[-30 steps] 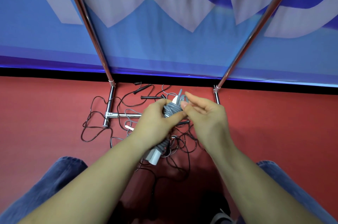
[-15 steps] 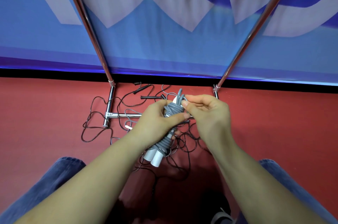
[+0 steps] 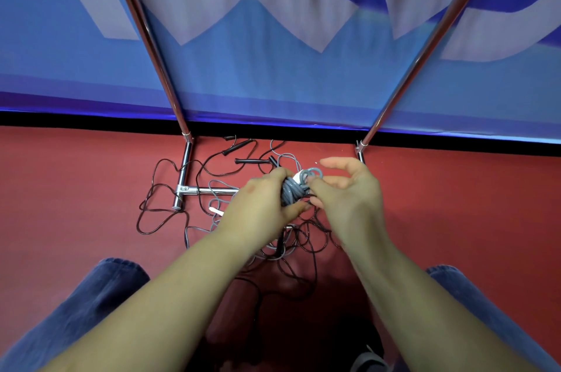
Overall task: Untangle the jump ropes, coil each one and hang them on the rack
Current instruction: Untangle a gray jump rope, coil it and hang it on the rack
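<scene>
While your left hand (image 3: 261, 204) clamps the grey coiled rope (image 3: 291, 192) at mid-frame, above the floor tangle (image 3: 230, 220), your right hand (image 3: 343, 192) pinches its end loop w/ thumb + finger, other fingers spread, prob. to lock the wrap. Handles are mostly hidden by your left hand. Rack (image 3: 182, 177): only base + uprights show, top cut off.

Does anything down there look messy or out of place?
Yes: thin black ropes and a grey rope sprawl knotted over the red floor, looping across the rack's base bar. Only the grey bundle in both hands looks tidy.
</scene>
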Demonstrator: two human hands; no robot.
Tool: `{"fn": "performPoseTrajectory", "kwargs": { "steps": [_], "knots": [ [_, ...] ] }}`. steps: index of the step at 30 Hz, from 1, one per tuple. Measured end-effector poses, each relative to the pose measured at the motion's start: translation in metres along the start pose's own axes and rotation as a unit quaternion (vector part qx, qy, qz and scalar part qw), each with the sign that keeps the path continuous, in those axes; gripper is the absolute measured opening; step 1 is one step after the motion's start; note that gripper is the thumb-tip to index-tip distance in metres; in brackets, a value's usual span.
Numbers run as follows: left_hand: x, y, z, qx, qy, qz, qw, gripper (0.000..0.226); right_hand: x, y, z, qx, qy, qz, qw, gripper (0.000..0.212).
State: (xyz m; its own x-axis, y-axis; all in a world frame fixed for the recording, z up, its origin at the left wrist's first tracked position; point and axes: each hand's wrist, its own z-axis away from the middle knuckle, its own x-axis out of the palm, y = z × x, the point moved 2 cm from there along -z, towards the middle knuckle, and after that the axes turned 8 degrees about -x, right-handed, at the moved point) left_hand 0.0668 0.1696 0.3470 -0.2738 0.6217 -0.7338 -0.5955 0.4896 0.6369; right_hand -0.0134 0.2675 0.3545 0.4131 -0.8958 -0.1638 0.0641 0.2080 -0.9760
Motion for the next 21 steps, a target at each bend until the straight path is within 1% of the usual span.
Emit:
{"fn": "performPoseTrajectory", "kwargs": {
  "steps": [2,4,6,8,12,14,16,17,19,21],
  "knots": [
    [-0.002,0.0,-0.002,0.004,-0.003,0.004,1.0,0.043,-0.001,0.0,-0.003,0.009,-0.024,-0.009,1.0,0.029],
    [-0.004,0.0,-0.002,0.011,-0.007,-0.004,1.0,0.042,-0.001,-0.001,-0.005,-0.008,-0.069,0.024,0.997,0.031],
    [-0.005,-0.001,-0.002,0.017,-0.011,-0.014,1.0,0.042,-0.003,-0.004,-0.007,-0.035,-0.12,0.081,0.989,0.028],
    [-0.006,-0.004,-0.003,0.019,-0.011,-0.015,1.0,0.042,-0.005,-0.007,-0.009,-0.048,-0.151,0.101,0.982,0.022],
    [-0.006,-0.005,-0.004,0.036,-0.015,-0.025,0.999,0.04,-0.01,-0.008,-0.011,-0.076,-0.177,0.15,0.97,0.022],
    [-0.005,-0.005,-0.005,0.04,-0.022,-0.009,0.999,0.04,-0.011,-0.009,-0.01,-0.12,-0.182,0.193,0.957,0.023],
    [-0.006,-0.006,-0.007,0.042,-0.029,0.024,0.998,0.038,-0.011,-0.012,-0.011,-0.18,-0.152,0.221,0.946,0.021],
    [-0.007,-0.006,-0.008,0.041,-0.03,0.048,0.998,0.038,-0.013,-0.015,-0.013,-0.189,-0.121,0.207,0.952,0.021],
    [-0.009,-0.003,-0.009,0.041,-0.03,0.119,0.992,0.039,-0.017,-0.021,-0.019,-0.148,-0.055,0.1,0.982,0.02],
    [-0.01,0.002,-0.007,0.045,-0.042,0.19,0.98,0.042,-0.022,-0.023,-0.025,-0.071,-0.014,-0.029,0.997,0.018]
  ]
}}
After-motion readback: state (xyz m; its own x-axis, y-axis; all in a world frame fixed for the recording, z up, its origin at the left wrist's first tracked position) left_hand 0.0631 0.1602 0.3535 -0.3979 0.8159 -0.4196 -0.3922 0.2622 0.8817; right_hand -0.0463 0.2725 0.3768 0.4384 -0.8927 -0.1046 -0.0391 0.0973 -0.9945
